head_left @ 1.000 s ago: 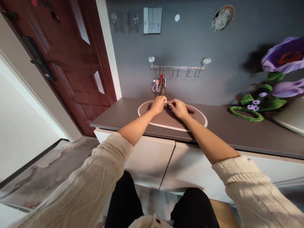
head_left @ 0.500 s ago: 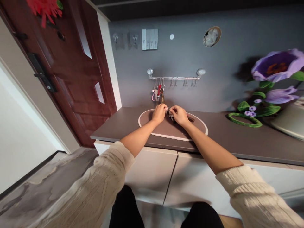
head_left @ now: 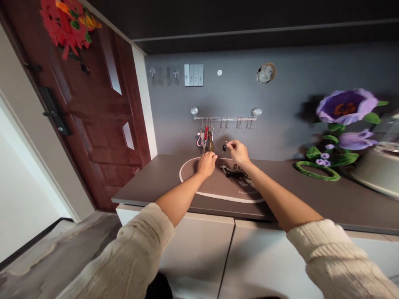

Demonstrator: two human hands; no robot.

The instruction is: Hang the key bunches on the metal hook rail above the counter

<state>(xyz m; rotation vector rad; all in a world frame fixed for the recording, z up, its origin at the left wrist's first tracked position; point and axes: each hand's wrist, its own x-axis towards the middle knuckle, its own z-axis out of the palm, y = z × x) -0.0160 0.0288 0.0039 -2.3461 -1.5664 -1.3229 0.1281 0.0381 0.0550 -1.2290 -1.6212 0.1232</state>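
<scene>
My right hand (head_left: pixel 238 153) pinches a small ring with a dark key (head_left: pixel 224 147) hanging from it, raised above the mat and in front of the wall. My left hand (head_left: pixel 206 165) is low over the left part of the oval brown mat (head_left: pixel 215 189), fingers curled together, with nothing visible in them. Between the hands, a heap of keys (head_left: pixel 237 172) lies on the mat, partly covered by my right forearm. Just behind my left hand, several key sets (head_left: pixel 205 137) hang from the left hooks of a clear wall rail (head_left: pixel 229 119).
Further right on the rail are bare hooks (head_left: pixel 240 123). The mat lies on a dark counter (head_left: pixel 140 178) above white cabinets (head_left: pixel 193 236). At right stand purple fabric flowers (head_left: pixel 346 106) and a pale lampshade-like object (head_left: pixel 377 170). A dark red door (head_left: pixel 102 124) is at left.
My hands, together over the mat before, are now apart. The right has lifted the ring with the key up and away from the left. The view has tilted up, and the keys on the mat show.
</scene>
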